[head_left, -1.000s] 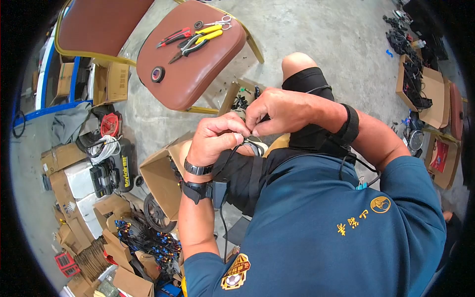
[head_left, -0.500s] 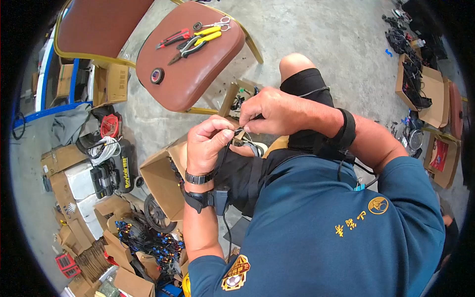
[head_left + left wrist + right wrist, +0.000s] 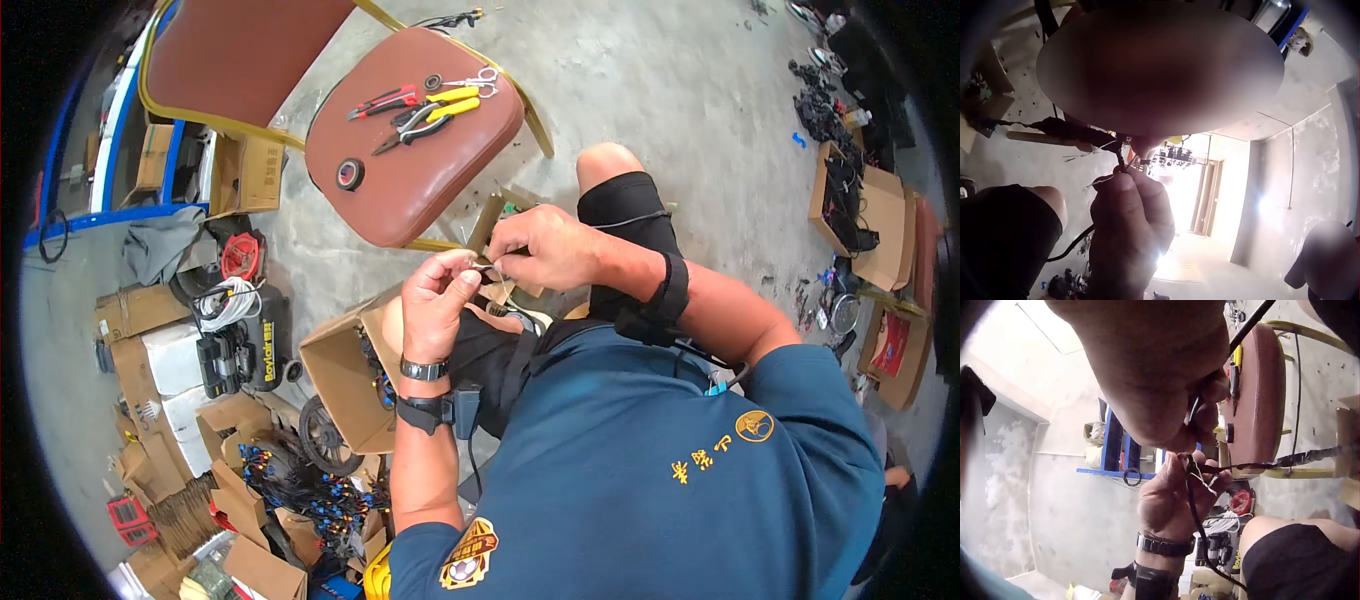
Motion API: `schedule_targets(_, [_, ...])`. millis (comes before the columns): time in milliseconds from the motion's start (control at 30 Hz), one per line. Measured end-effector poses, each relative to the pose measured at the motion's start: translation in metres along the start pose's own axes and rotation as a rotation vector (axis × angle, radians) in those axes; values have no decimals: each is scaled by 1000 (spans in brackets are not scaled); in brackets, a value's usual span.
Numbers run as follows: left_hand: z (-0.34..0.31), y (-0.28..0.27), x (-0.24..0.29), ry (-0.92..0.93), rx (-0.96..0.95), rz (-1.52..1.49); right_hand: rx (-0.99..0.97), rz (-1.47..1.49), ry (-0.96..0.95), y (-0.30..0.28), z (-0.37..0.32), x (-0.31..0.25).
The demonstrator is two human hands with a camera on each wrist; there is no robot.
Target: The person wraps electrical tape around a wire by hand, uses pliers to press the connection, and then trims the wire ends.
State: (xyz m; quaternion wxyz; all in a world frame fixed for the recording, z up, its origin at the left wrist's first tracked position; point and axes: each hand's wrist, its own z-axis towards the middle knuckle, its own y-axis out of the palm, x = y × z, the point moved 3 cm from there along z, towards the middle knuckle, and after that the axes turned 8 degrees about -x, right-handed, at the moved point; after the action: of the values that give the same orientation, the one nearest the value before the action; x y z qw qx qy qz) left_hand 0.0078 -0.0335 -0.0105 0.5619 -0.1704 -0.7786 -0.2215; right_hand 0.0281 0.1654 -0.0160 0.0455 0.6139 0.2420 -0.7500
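Observation:
My left hand (image 3: 440, 298) and right hand (image 3: 552, 246) meet fingertip to fingertip above my lap in the head view. Between them they pinch a thin black cable (image 3: 1196, 509) whose end shows pale, bare wire strands (image 3: 1205, 480). In the right wrist view the left thumb and fingers grip at the joint, and a dark wrapped cable (image 3: 1259, 466) runs off to the right. The left wrist view shows the right thumb and forefinger pinching near the strands, with black wrapping (image 3: 1075, 132) beside them. A large blurred patch covers the top of that view.
A brown padded chair (image 3: 450, 190) ahead holds pliers (image 3: 412, 130), a red cutter (image 3: 385, 102), scissors (image 3: 482, 82) and a tape roll (image 3: 350, 174). Cardboard box (image 3: 345, 375), compressor (image 3: 265, 340) and bundled wires (image 3: 320, 505) lie on the left. Another open box (image 3: 880, 225) is at right.
The head view has shifted, so the chair sits lower and farther right. My fingertips have drawn slightly apart, and a pale wire now shows between them. Both hands keep their pinch.

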Motion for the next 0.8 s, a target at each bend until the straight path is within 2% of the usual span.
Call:
schedule_targets(33, [0,0,0,-5,20,20,-26,66,82,-3,1,1])
schedule_targets(200, [-3,-3,2,-37,89,180,-1,18,57,-3,10,8])
schedule_targets(367, [-3,-4,-6,89,167,218,21,-58,-1,6,18,0])
schedule_targets(567, [-3,0,-1,155,216,345,63,-12,94,14,24,-4])
schedule_targets(667, [-3,2,1,191,245,427,20,56,196,17,24,-3])
schedule_targets(800, [-2,7,0,253,308,454,1,131,184,19,25,1])
